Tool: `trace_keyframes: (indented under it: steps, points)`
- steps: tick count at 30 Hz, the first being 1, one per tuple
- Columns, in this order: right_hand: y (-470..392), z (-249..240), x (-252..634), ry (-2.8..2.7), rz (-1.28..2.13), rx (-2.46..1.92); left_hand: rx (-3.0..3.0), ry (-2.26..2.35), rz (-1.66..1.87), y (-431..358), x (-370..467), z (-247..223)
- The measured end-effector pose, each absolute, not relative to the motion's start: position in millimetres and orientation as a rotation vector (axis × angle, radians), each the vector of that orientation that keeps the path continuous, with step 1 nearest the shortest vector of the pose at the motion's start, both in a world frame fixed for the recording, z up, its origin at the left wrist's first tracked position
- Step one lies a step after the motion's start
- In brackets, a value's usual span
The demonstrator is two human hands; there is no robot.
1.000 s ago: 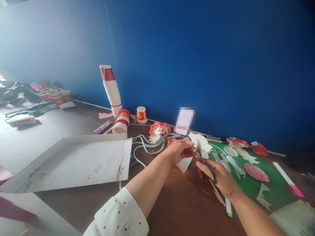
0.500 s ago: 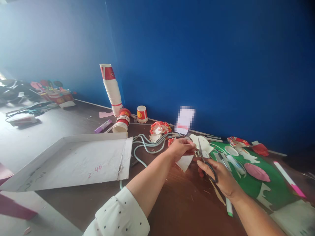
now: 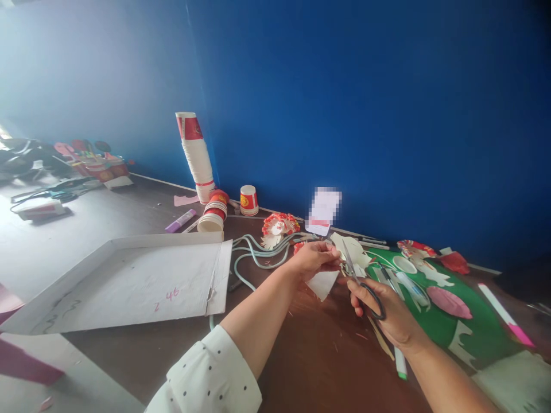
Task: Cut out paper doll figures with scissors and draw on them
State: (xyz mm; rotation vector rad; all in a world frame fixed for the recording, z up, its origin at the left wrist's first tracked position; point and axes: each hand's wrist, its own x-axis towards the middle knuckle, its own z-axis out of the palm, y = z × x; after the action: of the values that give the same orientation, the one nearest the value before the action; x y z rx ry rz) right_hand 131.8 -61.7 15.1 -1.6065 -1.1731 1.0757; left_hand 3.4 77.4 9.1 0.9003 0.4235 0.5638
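My right hand (image 3: 387, 310) is closed through the dark handles of a pair of scissors (image 3: 349, 262). The blades point up and away, just right of my left hand. My left hand (image 3: 317, 258) pinches something small at its fingertips that I cannot make out. Below those fingers is a white paper piece (image 3: 323, 284); whether it is held or lies on the table is unclear. Behind the blades lies a cut cream paper piece (image 3: 353, 250). A cut red-and-white paper cup (image 3: 279, 228) is behind my left hand.
To the left lies a white box lid (image 3: 129, 281). Pale cords (image 3: 262, 255) run beside it. Stacked paper cups (image 3: 198, 158) stand against the blue wall. A green sheet (image 3: 486, 327) at right bears paper scraps, pens and a pink piece (image 3: 450, 302). A marker (image 3: 400, 362) lies near my right wrist.
My right hand and the scissors have shifted slightly right and down, away from my left fingertips. My left hand keeps nearly the same place and pinch.
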Motion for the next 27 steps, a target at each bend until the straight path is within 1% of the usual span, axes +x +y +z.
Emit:
trace_keyframes:
  steps: [7, 19, 27]
  points:
    - [-61.8, 10.9, 133.4, -1.112, 1.115, -1.556, 0.876, 0.360, 0.536, 80.5, 0.8, 4.1]
    - [-62.6, 18.0, 130.4, -1.146, 1.134, -1.549, 0.867, 0.308, 0.529, 81.0, -0.2, 1.7]
    - [-63.0, 11.2, 134.2, -1.201, 1.061, -1.573, 0.873, 0.312, 0.524, 81.8, -0.2, 0.5]
